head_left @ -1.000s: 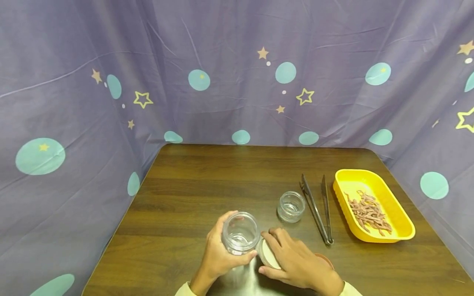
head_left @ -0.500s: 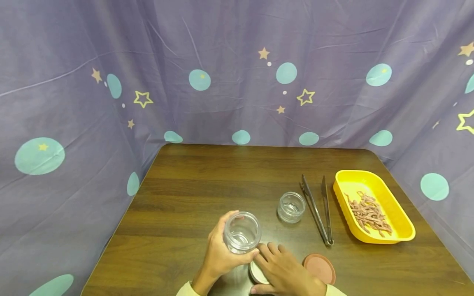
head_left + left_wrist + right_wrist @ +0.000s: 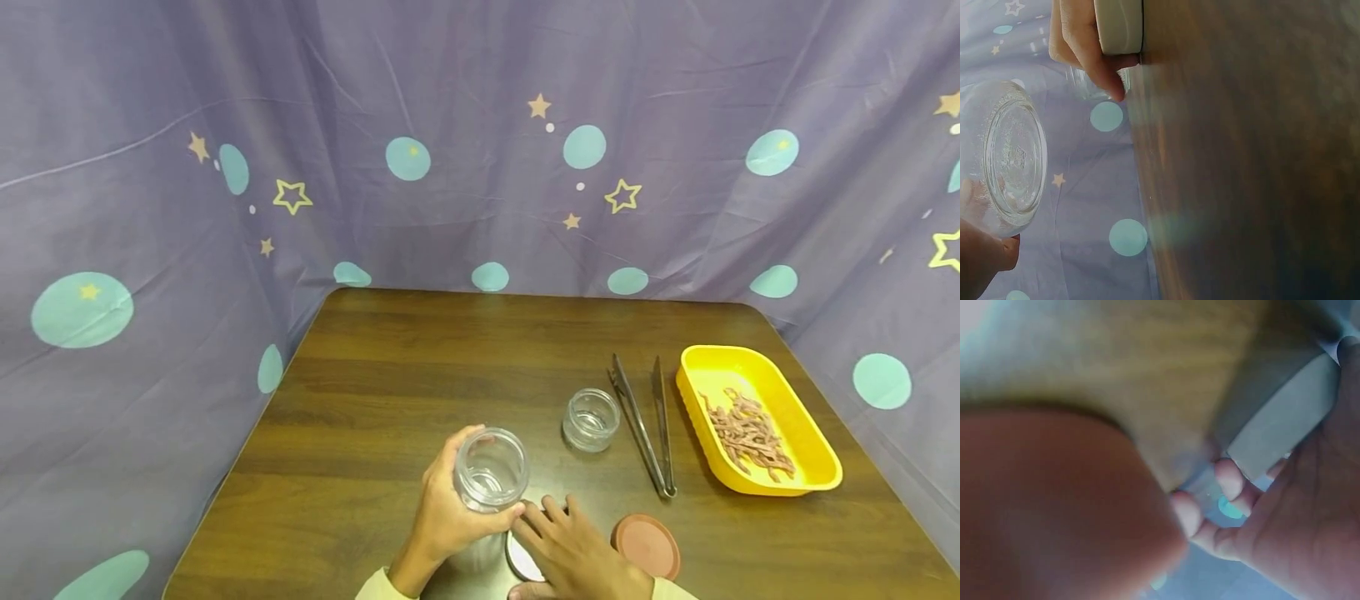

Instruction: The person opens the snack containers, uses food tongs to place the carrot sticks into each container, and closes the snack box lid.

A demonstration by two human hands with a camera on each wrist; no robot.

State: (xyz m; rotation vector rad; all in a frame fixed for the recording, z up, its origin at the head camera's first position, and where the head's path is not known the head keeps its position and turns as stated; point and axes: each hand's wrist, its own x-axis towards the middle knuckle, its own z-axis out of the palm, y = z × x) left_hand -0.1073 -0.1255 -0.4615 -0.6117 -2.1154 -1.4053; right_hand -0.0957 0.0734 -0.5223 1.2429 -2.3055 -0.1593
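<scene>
My left hand [image 3: 452, 510] grips a clear glass jar [image 3: 491, 471] around its side, mouth up. The jar's base [image 3: 1015, 159] shows in the left wrist view, raised off the table. My right hand [image 3: 576, 552] lies over a cream-white round lid [image 3: 523, 558], fingers around its edge. Seen from the left wrist, this lid [image 3: 1121, 26] is down at the tabletop. In the right wrist view its pale rim [image 3: 1288, 419] shows beneath the palm; most of its top is hidden. A reddish-brown round lid [image 3: 647, 546] lies beside the right hand.
A smaller open glass jar [image 3: 591, 421] stands beyond the right hand. Metal tongs [image 3: 645, 437] lie spread to its right. Farther right is a yellow tray [image 3: 806, 433] with a pile of brown strips [image 3: 752, 433]. A patterned curtain [image 3: 480, 167] surrounds the wooden table [image 3: 420, 367].
My right hand has moved left and nearer the body with the white lid, lowering it to the table. The brown lid has come into full view. My left hand and jar have hardly moved.
</scene>
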